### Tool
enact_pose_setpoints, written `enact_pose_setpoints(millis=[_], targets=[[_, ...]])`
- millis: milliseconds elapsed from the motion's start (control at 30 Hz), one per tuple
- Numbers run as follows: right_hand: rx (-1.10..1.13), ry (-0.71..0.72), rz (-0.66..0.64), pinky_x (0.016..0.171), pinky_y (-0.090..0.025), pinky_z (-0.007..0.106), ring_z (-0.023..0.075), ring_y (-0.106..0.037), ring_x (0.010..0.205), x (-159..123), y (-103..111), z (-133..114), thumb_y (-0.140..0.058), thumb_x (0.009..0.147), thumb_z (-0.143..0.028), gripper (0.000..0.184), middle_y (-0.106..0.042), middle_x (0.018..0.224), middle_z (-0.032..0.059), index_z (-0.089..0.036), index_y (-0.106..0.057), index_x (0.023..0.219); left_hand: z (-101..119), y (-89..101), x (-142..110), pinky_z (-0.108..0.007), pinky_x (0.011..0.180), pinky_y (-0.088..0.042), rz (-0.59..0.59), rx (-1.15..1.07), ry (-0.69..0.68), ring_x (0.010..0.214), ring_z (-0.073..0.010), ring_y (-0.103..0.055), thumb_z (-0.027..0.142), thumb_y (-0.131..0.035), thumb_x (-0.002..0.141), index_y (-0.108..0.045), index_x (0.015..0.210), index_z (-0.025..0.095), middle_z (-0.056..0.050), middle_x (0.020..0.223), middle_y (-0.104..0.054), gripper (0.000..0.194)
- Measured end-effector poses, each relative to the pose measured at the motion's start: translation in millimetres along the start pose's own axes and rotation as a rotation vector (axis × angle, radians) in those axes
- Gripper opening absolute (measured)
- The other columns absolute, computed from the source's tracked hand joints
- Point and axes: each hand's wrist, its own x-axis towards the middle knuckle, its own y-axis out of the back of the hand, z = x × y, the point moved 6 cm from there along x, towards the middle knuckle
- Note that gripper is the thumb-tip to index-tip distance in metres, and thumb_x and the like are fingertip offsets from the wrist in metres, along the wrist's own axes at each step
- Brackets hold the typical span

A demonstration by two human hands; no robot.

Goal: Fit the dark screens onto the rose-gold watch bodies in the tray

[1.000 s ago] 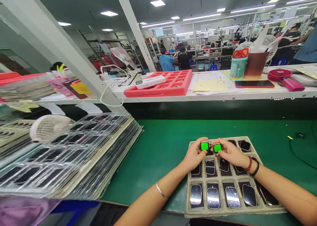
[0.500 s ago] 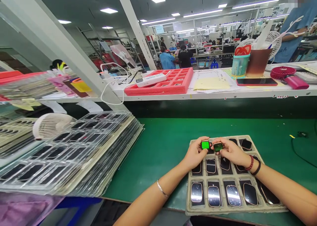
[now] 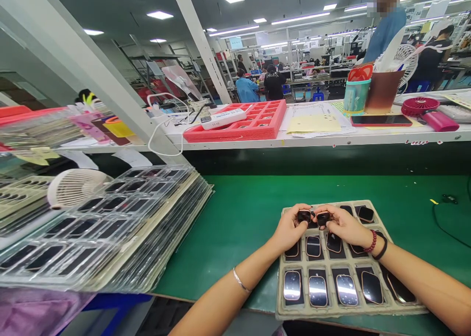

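Note:
My left hand is closed around a smartwatch with a dark screen and a gold-toned rim. Close beside it, my right hand grips a second smartwatch, its screen dark too. Both watches are held over the far rows of a pale moulded tray. Rows of square-faced watches, such as a watch face in the front row, lie in the tray's compartments on dark backing. My hands and right forearm cover some compartments.
Left on the green table stands a tall stack of clear trays holding dark screens, with a white fan beside it. A shelf across the back bears a red foam tray, papers and cups. A black cable lies right.
Both watch screens have gone from green to dark. My hands stay almost where they were. In the background, a person in blue has moved left.

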Motion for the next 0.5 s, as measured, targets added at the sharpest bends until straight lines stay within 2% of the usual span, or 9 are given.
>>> enact_pose_setpoints(millis=[367,500], targets=[[-0.01,-0.024,0.016,0.084,-0.054,0.036,0.0195,-0.058,0.101,-0.6,0.0,3.7,-0.046,0.073,-0.005,0.043,-0.059,0.111,0.0065,-0.02,-0.055,0.112,0.7,0.3,-1.1,-0.027,0.075,-0.048,0.001,0.035,0.003,0.086,-0.0175,-0.061,0.009,-0.05,0.071,-0.054,0.111,0.016,-0.005,0.094,-0.064,0.04],[-0.041,-0.054,0.058,0.082,-0.054,0.034,0.0187,-0.059,0.097,-1.5,4.0,8.1,-0.054,0.076,-0.009,0.048,-0.058,0.11,0.0067,-0.022,-0.05,0.121,0.4,0.3,-1.3,-0.027,0.076,-0.047,0.003,-0.019,0.037,0.089,-0.0178,-0.061,0.009,-0.054,0.071,-0.051,0.115,0.017,-0.006,0.096,-0.065,0.045]])
